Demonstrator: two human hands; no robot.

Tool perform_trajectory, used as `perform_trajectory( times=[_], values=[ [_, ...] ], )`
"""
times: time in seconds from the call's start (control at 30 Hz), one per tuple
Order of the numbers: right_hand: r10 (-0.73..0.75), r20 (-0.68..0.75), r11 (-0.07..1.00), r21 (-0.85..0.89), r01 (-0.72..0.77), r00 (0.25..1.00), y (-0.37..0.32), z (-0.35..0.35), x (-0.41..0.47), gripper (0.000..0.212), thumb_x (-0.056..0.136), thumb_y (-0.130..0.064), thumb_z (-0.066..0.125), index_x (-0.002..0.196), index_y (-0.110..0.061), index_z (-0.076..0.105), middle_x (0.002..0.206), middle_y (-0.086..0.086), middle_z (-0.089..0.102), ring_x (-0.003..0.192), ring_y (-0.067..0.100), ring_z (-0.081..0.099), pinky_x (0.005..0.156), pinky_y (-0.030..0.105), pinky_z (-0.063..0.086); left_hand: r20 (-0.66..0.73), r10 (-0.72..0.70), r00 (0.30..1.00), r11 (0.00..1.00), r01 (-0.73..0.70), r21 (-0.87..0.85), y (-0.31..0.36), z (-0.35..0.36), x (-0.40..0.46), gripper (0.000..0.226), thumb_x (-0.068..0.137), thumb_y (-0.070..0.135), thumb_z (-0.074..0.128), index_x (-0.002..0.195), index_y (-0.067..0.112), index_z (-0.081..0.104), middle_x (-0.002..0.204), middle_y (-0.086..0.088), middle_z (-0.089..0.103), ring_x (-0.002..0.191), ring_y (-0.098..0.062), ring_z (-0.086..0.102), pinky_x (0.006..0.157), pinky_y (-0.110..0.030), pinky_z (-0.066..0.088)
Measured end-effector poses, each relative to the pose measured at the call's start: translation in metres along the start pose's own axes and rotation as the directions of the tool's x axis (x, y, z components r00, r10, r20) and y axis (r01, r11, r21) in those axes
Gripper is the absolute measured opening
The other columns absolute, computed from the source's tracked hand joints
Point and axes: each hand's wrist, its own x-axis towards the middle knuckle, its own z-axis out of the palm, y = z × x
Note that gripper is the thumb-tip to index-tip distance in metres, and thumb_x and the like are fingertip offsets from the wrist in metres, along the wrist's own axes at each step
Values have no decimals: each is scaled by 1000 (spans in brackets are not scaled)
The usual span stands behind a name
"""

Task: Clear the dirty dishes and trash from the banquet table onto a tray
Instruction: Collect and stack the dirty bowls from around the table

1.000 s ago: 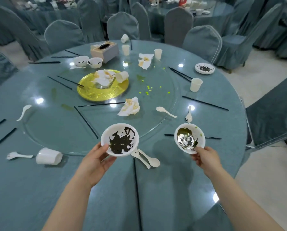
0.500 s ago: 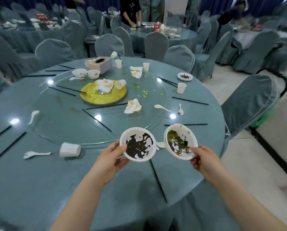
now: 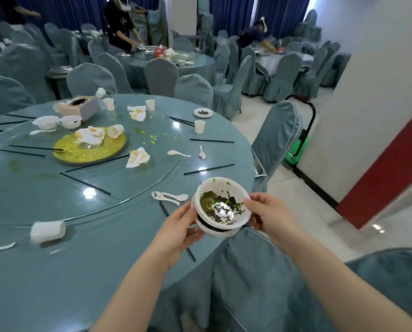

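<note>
— Where are the bowls right now?

— Both in my hands, one nested inside the other. The top bowl (image 3: 220, 203) with the green and dark scraps sits in the bottom bowl (image 3: 214, 230), and the stack hangs just off the near right edge of the table (image 3: 56, 271), above the back of the chair (image 3: 260, 271) in front of me

— Who's holding what?

— My left hand (image 3: 180, 230) cups the stack from the left and below, fingers curled under it. My right hand (image 3: 270, 218) pinches the right rim, thumb (image 3: 250, 203) over the lip

— And the tray?

— I can't see one. The big yellow plate (image 3: 90, 149) is far off to my left on the glass turntable; nothing like a tray shows to my right, only floor and wall

— So which way next?

— My guess is I carry the stack away from the table. It's tilted a little toward me, so I'd level it first or the scraps may slide
</note>
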Motion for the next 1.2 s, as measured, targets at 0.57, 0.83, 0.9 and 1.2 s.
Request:
perform_trajectory(
  times=[0.57,0.83,0.9,1.2],
  values=[
    [98,-424,991,126,-49,900,41,-359,-179,13,90,-5,54,94,-12,64,79,7,68,57,16,63,53,26,55,385,-219,897,961,130,243,-107,369,-42,25,94,38,54,97,25,75,95,-9,74,83,-22,72,76,-36,59],
    [110,-542,994,83,-78,833,71,-551,-236,19,85,-1,53,103,-2,59,90,12,65,67,24,65,56,29,53,463,-136,876,861,-127,493,-176,553,-66,17,95,33,55,91,43,68,82,9,73,66,-12,69,69,-27,58],
    [119,-545,992,96,-80,830,75,-586,-238,20,85,-1,53,104,0,59,89,13,64,66,24,64,55,29,53,445,-179,878,868,-72,491,-186,585,-65,15,95,27,57,94,35,69,75,3,70,62,-15,65,65,-28,57],
    [187,-525,977,184,-104,830,78,-709,-174,12,87,-7,55,98,-6,59,73,7,67,50,15,61,46,22,46,425,-209,881,901,5,434,-221,700,17,14,93,18,60,101,17,72,70,-3,65,58,-13,61,58,-23,53]
  ],
)
